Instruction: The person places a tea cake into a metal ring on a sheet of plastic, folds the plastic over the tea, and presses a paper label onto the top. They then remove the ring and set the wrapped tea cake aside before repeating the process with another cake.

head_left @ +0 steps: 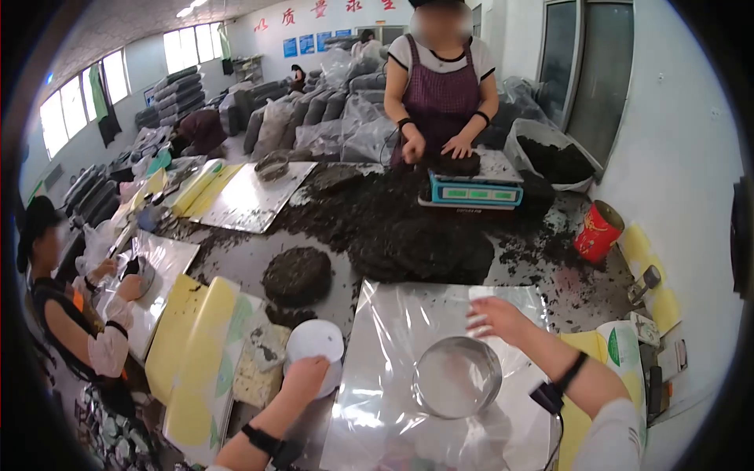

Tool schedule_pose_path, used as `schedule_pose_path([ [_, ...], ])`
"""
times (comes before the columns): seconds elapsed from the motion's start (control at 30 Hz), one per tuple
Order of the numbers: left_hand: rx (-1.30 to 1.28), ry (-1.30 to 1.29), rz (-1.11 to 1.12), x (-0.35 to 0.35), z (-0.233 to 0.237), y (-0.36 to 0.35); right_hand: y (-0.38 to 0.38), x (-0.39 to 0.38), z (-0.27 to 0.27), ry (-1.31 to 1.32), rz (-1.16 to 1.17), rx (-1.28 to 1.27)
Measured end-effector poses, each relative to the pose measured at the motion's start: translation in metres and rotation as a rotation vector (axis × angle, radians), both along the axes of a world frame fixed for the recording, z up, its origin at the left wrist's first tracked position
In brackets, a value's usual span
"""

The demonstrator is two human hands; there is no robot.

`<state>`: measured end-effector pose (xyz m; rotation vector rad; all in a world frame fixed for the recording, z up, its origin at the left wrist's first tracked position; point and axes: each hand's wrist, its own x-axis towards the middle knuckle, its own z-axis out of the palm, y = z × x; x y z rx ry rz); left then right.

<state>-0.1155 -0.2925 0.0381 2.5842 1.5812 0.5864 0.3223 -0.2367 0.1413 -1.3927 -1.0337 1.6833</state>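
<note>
My left hand (305, 380) is closed on the near edge of a white round disc (315, 339), which rests among white pieces beside a speckled block (258, 369). My right hand (500, 320) hovers over the far side of a metal ring (498, 375), fingers stretched out and apart, with nothing seen in them. The ring lies on a shiny sheet of clear film over a pale board (369, 396). Only the film shows inside it. Beyond the left hand is a thick dark round cake (297, 276) of flaky material. More dark cakes (420, 250) are piled behind the board.
A co-worker (444, 86) across the table touches a dark cake on a digital scale (471, 191). Another person (67, 298) works at the left. A red can (599, 231) and a hammer-like tool (646, 282) stand right. A sack (554, 157) holds loose dark material. Yellow film rolls (192, 353) lie left.
</note>
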Motion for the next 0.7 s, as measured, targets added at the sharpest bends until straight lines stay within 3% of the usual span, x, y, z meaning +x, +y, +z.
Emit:
schedule_pose_path([
  [0.07,-0.004,-0.035,0.045,0.003,0.015,-0.008,0.09,-0.01,-0.038,-0.03,-0.181,-0.159],
  [0.13,-0.05,-0.256,0.172,0.006,0.02,-0.007,0.149,-0.03,-0.059,-0.095,-0.394,-0.247],
  [0.2,-0.169,-0.382,0.229,0.001,0.017,-0.004,0.192,-0.027,-0.111,-0.015,-0.415,-0.184],
  [0.27,-0.299,-0.505,0.292,-0.006,0.02,0.005,0.191,-0.046,-0.117,-0.039,-0.496,-0.127],
  [0.33,-0.532,-0.597,0.378,-0.012,0.025,0.008,0.179,-0.052,-0.122,0.058,-0.726,-0.025],
  [0.4,-0.552,-0.557,0.334,-0.009,0.031,0.011,0.163,-0.036,-0.112,0.118,-0.711,-0.017],
  [0.47,-0.251,-0.501,0.347,0.001,0.043,0.01,0.14,-0.011,-0.103,0.306,-0.565,0.066],
  [0.53,-0.19,-0.466,0.125,0.054,0.073,-0.004,0.1,0.008,-0.077,0.4,-0.512,0.011],
  [0.6,-0.188,-0.38,-0.307,0.119,0.077,-0.025,0.043,0.021,-0.046,0.438,-0.496,-0.046],
  [0.67,-0.012,-0.293,-0.659,0.181,0.049,-0.043,-0.006,0.045,-0.044,0.477,-0.43,-0.07],
  [0.7,-0.049,-0.303,-0.659,0.196,0.029,-0.049,-0.033,0.051,-0.037,0.484,-0.404,-0.09],
])
